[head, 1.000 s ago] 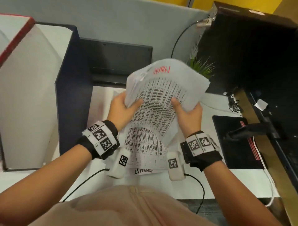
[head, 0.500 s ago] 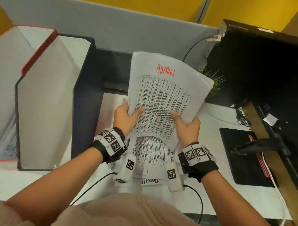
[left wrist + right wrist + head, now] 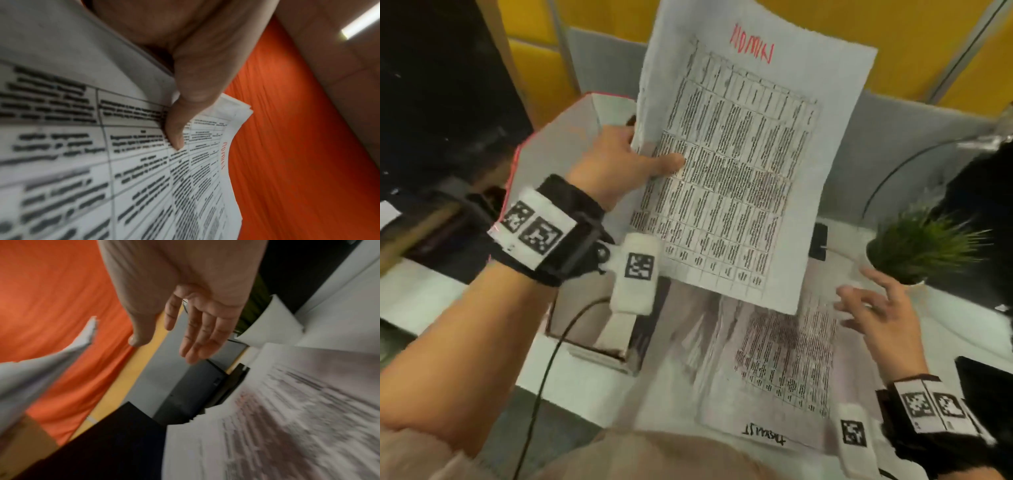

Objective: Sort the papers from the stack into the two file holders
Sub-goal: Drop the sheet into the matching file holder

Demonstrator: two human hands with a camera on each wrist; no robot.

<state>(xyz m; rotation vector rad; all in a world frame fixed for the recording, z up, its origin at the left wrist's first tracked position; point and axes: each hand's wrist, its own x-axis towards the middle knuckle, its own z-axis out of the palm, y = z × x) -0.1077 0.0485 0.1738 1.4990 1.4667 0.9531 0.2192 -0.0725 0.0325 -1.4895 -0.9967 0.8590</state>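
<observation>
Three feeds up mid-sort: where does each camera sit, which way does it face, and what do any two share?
Head: worn high, looking down; left hand holds the ADMIN sheet over a file holder; right hand above the stack.
Left wrist: looks along the thumb pinching that sheet.
Right wrist: looks along open fingers past the stack.
Shared: ADMIN sheet in head and left wrist; stack in head and right wrist.

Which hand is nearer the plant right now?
Right. The right hand hovers open just beside the plant, over the stack. The left hand is far across, holding the ADMIN papers.
</observation>
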